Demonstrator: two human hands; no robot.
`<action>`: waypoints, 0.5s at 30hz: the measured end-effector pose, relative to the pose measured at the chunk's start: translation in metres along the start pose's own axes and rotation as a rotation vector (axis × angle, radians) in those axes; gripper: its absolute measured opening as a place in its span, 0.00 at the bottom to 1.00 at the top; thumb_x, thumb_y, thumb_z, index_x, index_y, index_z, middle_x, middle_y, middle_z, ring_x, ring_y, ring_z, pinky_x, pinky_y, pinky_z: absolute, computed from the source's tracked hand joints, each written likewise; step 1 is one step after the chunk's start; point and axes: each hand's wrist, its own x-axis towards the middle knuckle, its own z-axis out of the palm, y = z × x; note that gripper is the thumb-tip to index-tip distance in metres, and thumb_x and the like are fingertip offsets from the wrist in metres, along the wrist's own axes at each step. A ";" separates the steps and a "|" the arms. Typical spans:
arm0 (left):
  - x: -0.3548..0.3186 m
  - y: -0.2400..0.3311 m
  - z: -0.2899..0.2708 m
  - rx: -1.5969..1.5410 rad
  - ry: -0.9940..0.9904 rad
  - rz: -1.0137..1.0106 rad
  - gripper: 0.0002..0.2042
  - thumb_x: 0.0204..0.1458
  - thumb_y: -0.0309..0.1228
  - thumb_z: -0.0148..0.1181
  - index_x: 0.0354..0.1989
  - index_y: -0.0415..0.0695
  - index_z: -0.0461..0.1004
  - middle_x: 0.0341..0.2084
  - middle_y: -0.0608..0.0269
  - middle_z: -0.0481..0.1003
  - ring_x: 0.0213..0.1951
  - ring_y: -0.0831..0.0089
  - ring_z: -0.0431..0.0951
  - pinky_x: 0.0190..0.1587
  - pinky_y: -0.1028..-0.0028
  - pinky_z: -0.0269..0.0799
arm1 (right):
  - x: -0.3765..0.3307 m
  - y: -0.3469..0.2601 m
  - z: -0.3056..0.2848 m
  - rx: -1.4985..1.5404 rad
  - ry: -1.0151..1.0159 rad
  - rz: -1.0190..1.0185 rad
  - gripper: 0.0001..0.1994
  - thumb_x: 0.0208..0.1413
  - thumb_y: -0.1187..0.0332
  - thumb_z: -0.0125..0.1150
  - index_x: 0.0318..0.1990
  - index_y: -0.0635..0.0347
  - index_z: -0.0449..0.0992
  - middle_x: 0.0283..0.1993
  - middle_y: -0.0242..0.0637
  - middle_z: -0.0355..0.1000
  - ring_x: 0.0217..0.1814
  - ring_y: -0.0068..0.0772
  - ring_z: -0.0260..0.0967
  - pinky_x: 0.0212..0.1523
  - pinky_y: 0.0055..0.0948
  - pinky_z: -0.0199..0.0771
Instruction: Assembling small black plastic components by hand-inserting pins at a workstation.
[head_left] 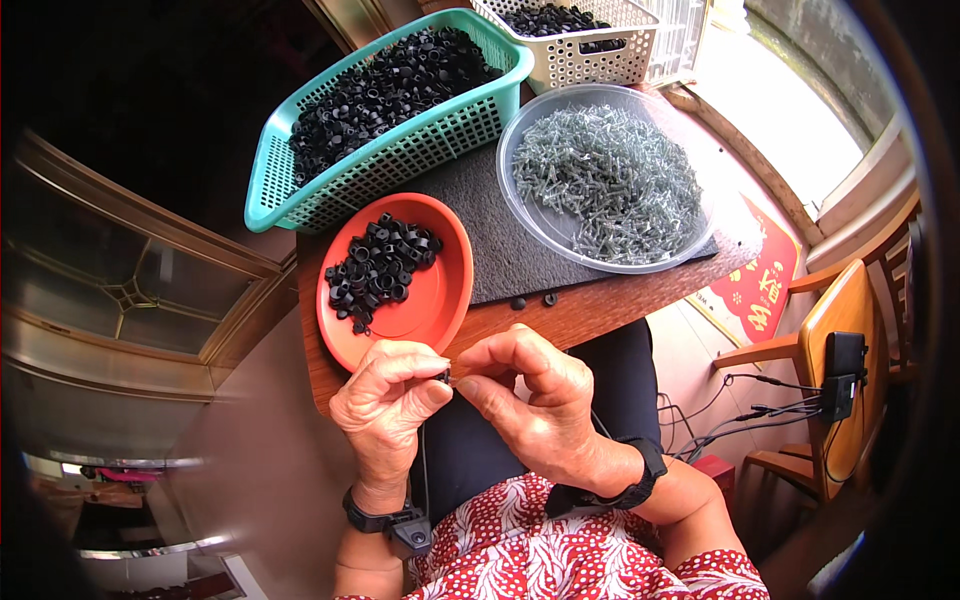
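Observation:
My left hand pinches a small black plastic cap between thumb and fingertips, above the table's near edge. Close on its right, my right hand has thumb and index finger drawn together, pointing at the cap. Whatever sits in that pinch is too small to make out. Just beyond my left hand lies an orange bowl with a heap of black caps. Farther right, a clear round tray holds a pile of small transparent pieces.
A green basket full of black parts stands at the back left, a white basket behind it. Two loose caps lie near the front edge of the wooden table. Cables hang by a wooden chair at right.

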 end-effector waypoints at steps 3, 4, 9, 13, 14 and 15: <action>0.000 -0.002 -0.002 0.092 -0.019 0.037 0.10 0.41 0.24 0.68 0.33 0.36 0.76 0.31 0.61 0.73 0.34 0.75 0.73 0.37 0.79 0.70 | 0.000 0.002 0.000 -0.014 -0.004 -0.003 0.07 0.46 0.81 0.62 0.34 0.65 0.74 0.29 0.30 0.71 0.27 0.12 0.65 0.26 0.15 0.65; 0.000 -0.003 -0.002 0.115 -0.028 0.046 0.11 0.41 0.24 0.68 0.33 0.36 0.76 0.31 0.61 0.73 0.34 0.75 0.73 0.37 0.79 0.70 | -0.001 0.002 -0.001 -0.014 -0.003 -0.002 0.07 0.46 0.81 0.62 0.34 0.65 0.74 0.29 0.30 0.71 0.27 0.12 0.65 0.26 0.15 0.65; 0.000 -0.005 0.000 -0.050 -0.033 -0.027 0.11 0.41 0.25 0.69 0.33 0.36 0.76 0.31 0.61 0.73 0.35 0.75 0.73 0.37 0.79 0.70 | 0.000 0.001 -0.001 -0.020 0.009 -0.011 0.07 0.46 0.82 0.62 0.34 0.65 0.74 0.29 0.30 0.70 0.26 0.12 0.64 0.25 0.15 0.64; -0.001 -0.008 0.001 -0.101 -0.042 -0.024 0.11 0.41 0.26 0.69 0.33 0.36 0.76 0.31 0.62 0.73 0.35 0.74 0.73 0.38 0.78 0.70 | 0.000 0.000 -0.003 -0.046 -0.038 -0.031 0.09 0.45 0.84 0.59 0.35 0.65 0.72 0.29 0.36 0.66 0.26 0.24 0.68 0.25 0.20 0.68; -0.002 -0.008 0.001 -0.099 -0.042 -0.025 0.11 0.41 0.26 0.69 0.33 0.36 0.76 0.31 0.62 0.73 0.35 0.74 0.73 0.38 0.78 0.70 | 0.001 0.000 -0.003 -0.092 -0.051 -0.060 0.09 0.45 0.84 0.59 0.35 0.64 0.72 0.29 0.36 0.67 0.27 0.26 0.68 0.26 0.21 0.68; -0.003 -0.008 0.003 -0.089 -0.030 -0.026 0.11 0.41 0.26 0.69 0.33 0.36 0.76 0.31 0.62 0.73 0.35 0.74 0.73 0.38 0.78 0.70 | 0.001 0.000 -0.004 -0.140 -0.061 -0.088 0.10 0.44 0.83 0.60 0.35 0.64 0.72 0.29 0.37 0.67 0.27 0.28 0.68 0.26 0.22 0.68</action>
